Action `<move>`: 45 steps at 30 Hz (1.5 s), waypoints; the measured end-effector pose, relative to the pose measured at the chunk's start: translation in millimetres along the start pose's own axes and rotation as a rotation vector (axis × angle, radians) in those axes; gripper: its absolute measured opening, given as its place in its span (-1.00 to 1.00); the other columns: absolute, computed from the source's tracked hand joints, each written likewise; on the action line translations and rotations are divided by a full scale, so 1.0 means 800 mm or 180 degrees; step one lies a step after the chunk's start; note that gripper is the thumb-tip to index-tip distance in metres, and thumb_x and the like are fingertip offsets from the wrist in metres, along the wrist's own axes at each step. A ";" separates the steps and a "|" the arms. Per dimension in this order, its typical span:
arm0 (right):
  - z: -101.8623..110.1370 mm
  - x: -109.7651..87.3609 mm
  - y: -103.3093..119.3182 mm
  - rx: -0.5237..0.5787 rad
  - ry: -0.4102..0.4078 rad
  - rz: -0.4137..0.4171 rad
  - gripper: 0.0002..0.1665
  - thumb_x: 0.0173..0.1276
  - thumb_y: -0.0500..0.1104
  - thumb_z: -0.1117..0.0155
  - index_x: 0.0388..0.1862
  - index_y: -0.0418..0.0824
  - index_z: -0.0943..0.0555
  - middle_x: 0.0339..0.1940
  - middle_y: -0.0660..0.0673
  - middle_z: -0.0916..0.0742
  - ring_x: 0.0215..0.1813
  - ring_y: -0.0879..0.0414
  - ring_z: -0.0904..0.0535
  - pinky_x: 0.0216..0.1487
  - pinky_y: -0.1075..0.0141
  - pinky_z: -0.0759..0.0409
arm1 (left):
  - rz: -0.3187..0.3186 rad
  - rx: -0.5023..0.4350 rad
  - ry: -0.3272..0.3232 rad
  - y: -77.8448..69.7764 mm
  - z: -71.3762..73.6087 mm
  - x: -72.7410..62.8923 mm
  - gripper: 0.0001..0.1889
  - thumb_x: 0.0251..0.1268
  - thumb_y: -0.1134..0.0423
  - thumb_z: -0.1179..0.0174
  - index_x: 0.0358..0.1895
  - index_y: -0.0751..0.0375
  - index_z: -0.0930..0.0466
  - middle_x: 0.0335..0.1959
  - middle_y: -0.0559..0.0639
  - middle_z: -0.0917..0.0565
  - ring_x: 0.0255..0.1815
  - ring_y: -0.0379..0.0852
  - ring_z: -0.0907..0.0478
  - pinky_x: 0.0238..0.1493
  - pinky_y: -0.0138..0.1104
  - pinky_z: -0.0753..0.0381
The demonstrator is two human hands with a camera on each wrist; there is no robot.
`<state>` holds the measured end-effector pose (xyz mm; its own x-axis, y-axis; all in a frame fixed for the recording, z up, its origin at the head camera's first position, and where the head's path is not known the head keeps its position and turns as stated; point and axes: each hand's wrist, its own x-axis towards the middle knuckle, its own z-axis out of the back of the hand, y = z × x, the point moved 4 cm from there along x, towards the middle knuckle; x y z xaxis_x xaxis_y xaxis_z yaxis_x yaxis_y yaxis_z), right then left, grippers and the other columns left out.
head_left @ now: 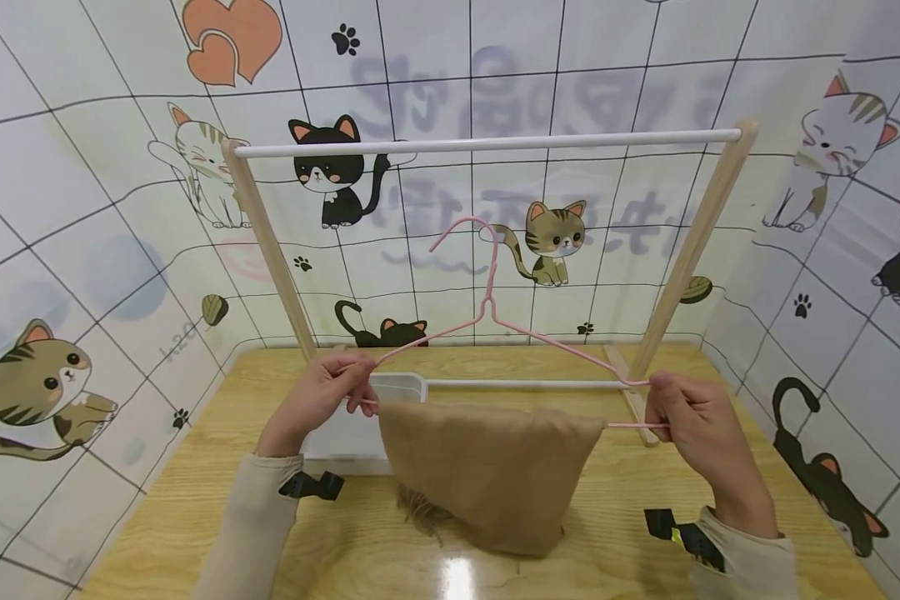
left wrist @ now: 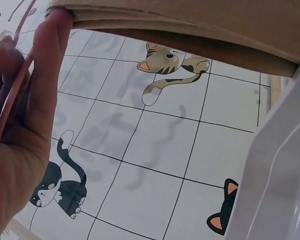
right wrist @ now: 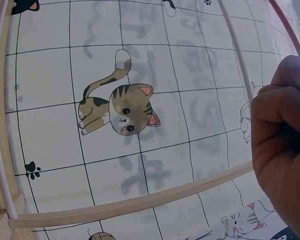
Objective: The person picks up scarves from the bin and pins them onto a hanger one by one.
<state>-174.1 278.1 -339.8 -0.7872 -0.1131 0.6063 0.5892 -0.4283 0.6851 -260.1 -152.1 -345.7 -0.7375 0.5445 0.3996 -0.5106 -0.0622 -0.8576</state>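
A pink clothes hanger (head_left: 489,310) is held up in front of me by both hands, its hook pointing up and to the left. Over its bottom bar hangs a folded brown cloth (head_left: 487,475) with a fringe at its lower left. My left hand (head_left: 324,398) grips the hanger's left corner, close to the cloth's edge; in the left wrist view its fingers (left wrist: 45,75) curl round the pink wire. At the other end, my right hand (head_left: 697,429) grips the right corner, a short way from the cloth. The right wrist view shows that hand (right wrist: 282,135) with fingers curled.
Behind the hanger stands a wooden rack with a white top rod (head_left: 487,144) and a lower white rod (head_left: 525,384). A white plastic bin (head_left: 345,465) sits on the wooden table (head_left: 195,500), partly behind my left hand. Cat-printed sheeting (head_left: 435,92) surrounds the table.
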 end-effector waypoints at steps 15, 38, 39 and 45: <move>0.004 -0.004 -0.006 0.0253 -0.0085 -0.0354 -0.54 0.70 -0.28 0.20 -0.36 -0.33 -0.59 -0.58 0.01 -0.61 -0.67 0.16 -0.39 -0.71 0.25 -0.30 | 0.0042 -0.0164 -0.0546 -0.010 -0.004 -0.022 -0.70 0.61 0.34 -0.03 -0.37 0.19 -0.66 -0.61 -0.06 -0.72 -0.62 -0.17 -0.68 -0.40 -0.26 -0.76; 0.110 -0.045 -0.059 -0.0700 -0.1025 -0.1438 -0.63 0.68 0.06 0.08 -0.11 -0.03 -0.65 -0.47 0.19 -0.67 -0.51 0.20 -0.48 -0.59 0.43 -0.45 | -0.0061 -0.0248 -0.0821 -0.015 0.001 -0.042 -0.65 0.64 0.37 0.04 -0.36 0.05 -0.67 -0.60 -0.08 -0.73 -0.61 -0.19 -0.68 -0.39 -0.32 -0.73; 0.112 -0.046 -0.061 -0.0746 -0.1090 -0.1490 -0.65 0.67 0.07 0.08 -0.13 0.02 -0.64 -0.47 0.22 -0.66 -0.49 0.22 -0.47 -0.58 0.45 -0.45 | -0.0058 -0.0263 -0.0826 -0.014 0.001 -0.041 -0.65 0.64 0.37 0.04 -0.35 0.04 -0.68 -0.60 -0.08 -0.73 -0.61 -0.19 -0.68 -0.39 -0.32 -0.73; 0.114 -0.047 -0.068 -0.1097 -0.1187 -0.1714 -0.58 0.68 0.07 0.09 0.08 -0.14 -0.62 -0.33 0.35 -0.60 -0.36 0.30 -0.47 -0.43 0.58 -0.47 | -0.0074 -0.0361 -0.0907 -0.013 0.007 -0.042 -0.63 0.65 0.36 0.06 -0.29 0.01 -0.72 -0.62 -0.08 -0.72 -0.62 -0.21 -0.68 -0.41 -0.33 -0.73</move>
<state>-159.6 387.0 -363.0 -0.8008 0.4779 0.3610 -0.0001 -0.6028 0.7979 -232.3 -174.3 -348.3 -0.8287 0.2871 0.4804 -0.4879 0.0498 -0.8715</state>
